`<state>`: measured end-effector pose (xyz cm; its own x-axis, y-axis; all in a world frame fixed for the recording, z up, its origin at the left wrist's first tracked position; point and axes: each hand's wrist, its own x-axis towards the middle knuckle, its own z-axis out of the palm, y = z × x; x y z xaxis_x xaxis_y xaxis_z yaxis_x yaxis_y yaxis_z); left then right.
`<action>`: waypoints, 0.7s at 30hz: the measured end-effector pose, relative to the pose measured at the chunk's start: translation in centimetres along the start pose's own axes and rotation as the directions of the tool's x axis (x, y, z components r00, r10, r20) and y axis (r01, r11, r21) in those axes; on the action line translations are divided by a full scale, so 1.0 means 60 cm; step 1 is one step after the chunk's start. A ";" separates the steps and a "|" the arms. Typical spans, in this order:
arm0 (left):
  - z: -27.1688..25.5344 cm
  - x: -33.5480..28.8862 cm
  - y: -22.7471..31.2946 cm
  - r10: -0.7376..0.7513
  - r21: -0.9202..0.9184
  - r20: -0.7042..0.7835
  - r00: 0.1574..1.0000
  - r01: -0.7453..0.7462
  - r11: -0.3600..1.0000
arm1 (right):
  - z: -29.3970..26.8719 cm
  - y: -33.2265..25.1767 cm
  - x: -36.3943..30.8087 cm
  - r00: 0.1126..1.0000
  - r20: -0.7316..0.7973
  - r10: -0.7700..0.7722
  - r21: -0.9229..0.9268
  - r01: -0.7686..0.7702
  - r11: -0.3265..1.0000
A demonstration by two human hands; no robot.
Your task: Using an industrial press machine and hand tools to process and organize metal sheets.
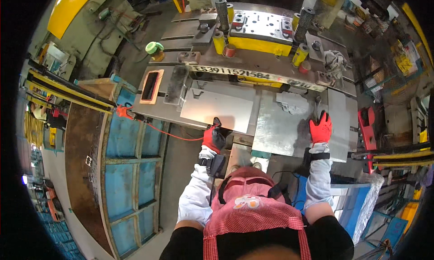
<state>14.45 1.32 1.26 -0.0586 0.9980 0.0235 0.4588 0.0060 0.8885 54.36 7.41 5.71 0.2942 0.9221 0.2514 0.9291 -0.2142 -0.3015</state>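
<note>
Blue bin (129, 169) sits far left, outside the press table's left edge, with a long brown board (81, 169) lying beside it. I see an orange cable (174, 135) running from a red clip near the table's front-left corner toward the left wrist. On the table (149, 109) itself, near its left edge, lies an orange-rimmed rectangular frame (152, 85), and past it, toward the back, a green roll of tape (154, 47).

My left hand (214, 137), in a red and black glove, is at the table's front edge, closed on the near edge of a flat grey metal sheet (217, 109); fingers curl over the rim, thumb side hidden, so I note a narrow pinch grip on the sheet. The sheet lies flat, left of centre, its far edge toward the die.

Behind it, along the back, stands the die block (260, 31) with a yellow front face and yellow springs at its corners.

Right of centre a second, shinier metal plate (278, 128) overhangs the front edge. My right hand (320, 128), red glove, rests spread flat with fingers wide, on the plates where that one meets a narrow upright plate (339, 124); it grips nothing. A crumpled grey rag (335, 60) lies near the back-right corner, and a red tool (367, 128) sits beyond the right edge.
</note>
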 end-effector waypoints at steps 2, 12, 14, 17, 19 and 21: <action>0.014 -0.010 -0.105 0.004 -0.108 -0.096 0.995 -0.015 0.994 | -0.040 -0.100 -0.001 0.964 -0.172 -0.201 0.034 0.210 0.977; -0.020 0.000 0.033 0.069 0.364 -0.047 0.996 -0.047 0.930 | 0.127 -0.455 0.031 0.666 0.383 -0.640 0.322 0.553 0.768; -0.024 -0.005 0.011 0.117 0.436 -0.022 0.993 -0.096 0.895 | 0.153 -0.482 0.033 0.668 0.395 -0.631 0.322 0.543 0.776; -0.022 -0.016 -0.015 0.135 0.379 0.021 0.991 -0.132 0.916 | 0.146 -0.496 0.034 0.643 0.465 -0.609 0.326 0.515 0.793; -0.020 -0.007 -0.002 0.027 0.108 -0.075 0.997 -0.019 0.994 | 0.151 -0.488 0.034 0.624 0.426 -0.655 0.398 0.521 0.755; -0.021 0.023 0.062 -0.724 -0.722 0.207 0.658 0.602 0.341 | 0.142 -0.476 0.027 0.625 0.359 -0.693 0.444 0.539 0.716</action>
<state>14.97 2.65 5.14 -0.1871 0.6654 -0.7227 -0.5187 0.5579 0.6479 26.37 17.74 6.91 -0.5404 0.8406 0.0363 0.7239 0.4865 -0.4891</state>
